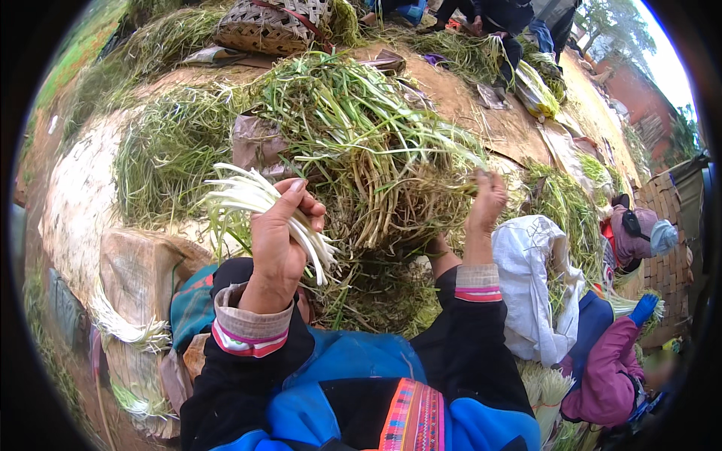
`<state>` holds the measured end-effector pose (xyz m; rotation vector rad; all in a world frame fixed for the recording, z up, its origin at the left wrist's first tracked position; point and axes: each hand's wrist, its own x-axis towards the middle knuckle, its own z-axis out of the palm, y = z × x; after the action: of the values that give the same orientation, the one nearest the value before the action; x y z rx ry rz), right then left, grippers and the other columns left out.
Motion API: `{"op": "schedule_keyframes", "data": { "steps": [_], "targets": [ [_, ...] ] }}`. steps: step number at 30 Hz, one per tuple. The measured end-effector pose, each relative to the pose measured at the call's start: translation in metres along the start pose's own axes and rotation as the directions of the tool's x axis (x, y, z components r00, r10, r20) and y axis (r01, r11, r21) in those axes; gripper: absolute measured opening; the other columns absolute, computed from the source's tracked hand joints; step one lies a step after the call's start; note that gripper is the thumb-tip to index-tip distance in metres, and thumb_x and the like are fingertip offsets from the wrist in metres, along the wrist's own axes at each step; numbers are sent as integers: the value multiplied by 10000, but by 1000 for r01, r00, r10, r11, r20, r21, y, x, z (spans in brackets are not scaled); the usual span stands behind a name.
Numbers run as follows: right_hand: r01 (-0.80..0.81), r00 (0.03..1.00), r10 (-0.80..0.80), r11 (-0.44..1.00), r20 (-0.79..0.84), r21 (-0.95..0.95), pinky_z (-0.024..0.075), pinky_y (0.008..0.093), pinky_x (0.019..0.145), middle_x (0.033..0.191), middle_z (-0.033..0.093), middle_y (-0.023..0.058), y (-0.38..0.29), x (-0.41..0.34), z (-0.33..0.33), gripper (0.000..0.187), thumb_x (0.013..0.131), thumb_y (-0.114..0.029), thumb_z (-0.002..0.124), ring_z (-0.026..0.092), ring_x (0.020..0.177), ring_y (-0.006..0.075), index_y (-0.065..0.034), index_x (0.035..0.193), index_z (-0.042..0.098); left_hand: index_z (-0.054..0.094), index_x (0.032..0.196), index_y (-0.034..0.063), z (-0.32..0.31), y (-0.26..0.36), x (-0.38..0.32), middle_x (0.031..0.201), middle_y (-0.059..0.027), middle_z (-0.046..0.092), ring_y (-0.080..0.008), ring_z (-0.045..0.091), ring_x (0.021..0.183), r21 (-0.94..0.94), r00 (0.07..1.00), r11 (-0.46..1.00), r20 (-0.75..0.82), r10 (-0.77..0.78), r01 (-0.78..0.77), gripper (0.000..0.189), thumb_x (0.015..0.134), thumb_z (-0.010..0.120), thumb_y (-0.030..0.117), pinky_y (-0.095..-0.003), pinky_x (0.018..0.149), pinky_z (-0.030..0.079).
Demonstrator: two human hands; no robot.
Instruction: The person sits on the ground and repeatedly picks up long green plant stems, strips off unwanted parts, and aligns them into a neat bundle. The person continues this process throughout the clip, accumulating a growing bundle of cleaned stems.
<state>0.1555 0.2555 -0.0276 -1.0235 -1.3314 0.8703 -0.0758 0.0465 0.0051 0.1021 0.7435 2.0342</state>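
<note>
My left hand (285, 242) grips a bundle of cleaned white stalks (242, 194) with small roots at their lower end. My right hand (486, 197), raised to the right, has its fingers closed on some green and brown plant strands (465, 183). Between and beyond my hands lies a large heap of long green-leaved plants (361, 129), their pale stems and brown, dirty roots hanging towards me. A blue apron (361, 358) covers my lap, below the heap.
At left, white stalk bundles (132, 330) lie by a wrapped block (138, 276). A white sack (533, 287) stands right of me. Beside it sits a person in purple with a blue glove (643, 310). A woven basket (271, 25) lies at the top; other people work at upper right.
</note>
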Motion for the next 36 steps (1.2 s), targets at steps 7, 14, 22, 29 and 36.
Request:
{"op": "schedule_keyframes", "data": {
  "steps": [7,14,22,29,36],
  "targets": [
    [-194,981,190,948,43,254,300,164,320,540,465,-42,-27,-14,-27,368,934,-361,498,398,396,32,-10,977,600,550,937,4,4,-9,1,668,-86,570,-209,590,582,55,999,997,2,-46,45,101,854,594,45,-286,448,452],
    [-482,845,292,778,448,403,484,204,581,805,656,45,-14,-71,-3,95,863,-64,580,594,649,99,-34,941,624,547,933,10,13,-25,1,678,-91,573,-209,597,580,207,986,966,17,-164,157,121,832,608,31,-288,433,449],
    [-444,730,273,886,627,131,377,176,565,717,566,-39,-20,-123,18,57,808,-34,620,471,627,23,-11,860,615,570,1005,-44,21,-50,1,905,-156,648,-196,654,748,523,968,851,185,-167,46,245,772,645,-32,-239,436,488],
    [-6,802,44,998,596,-65,440,231,656,826,539,52,-48,-125,16,149,761,-41,660,546,740,134,29,886,619,588,943,-10,23,-61,0,781,-78,642,-139,611,603,477,984,879,162,-80,-7,221,742,677,-27,-233,423,465],
    [-357,885,165,841,436,406,468,213,676,929,579,37,-52,-110,38,130,828,-49,620,566,767,99,14,941,626,631,858,-24,28,-66,-7,771,-82,655,-152,635,669,552,931,823,355,-87,-134,87,773,639,-41,-249,506,503]
  ]
}}
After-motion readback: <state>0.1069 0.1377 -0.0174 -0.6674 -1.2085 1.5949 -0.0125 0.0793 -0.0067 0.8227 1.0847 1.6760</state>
